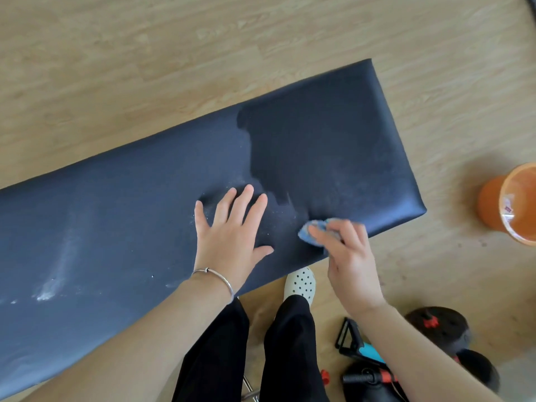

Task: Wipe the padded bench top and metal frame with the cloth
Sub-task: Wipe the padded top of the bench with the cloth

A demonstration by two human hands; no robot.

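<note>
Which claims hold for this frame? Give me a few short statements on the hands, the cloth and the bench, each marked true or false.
1. The right hand holds a blue cloth on the padded bench top. True.
2. The left hand grips a spray bottle. False: it lies flat on the bench top, fingers spread, holding nothing.
3. White dusty smears show on the left part of the bench top. True.
4. The orange container stands on the bench. False: it stands on the wooden floor, to the right of the bench.
</note>
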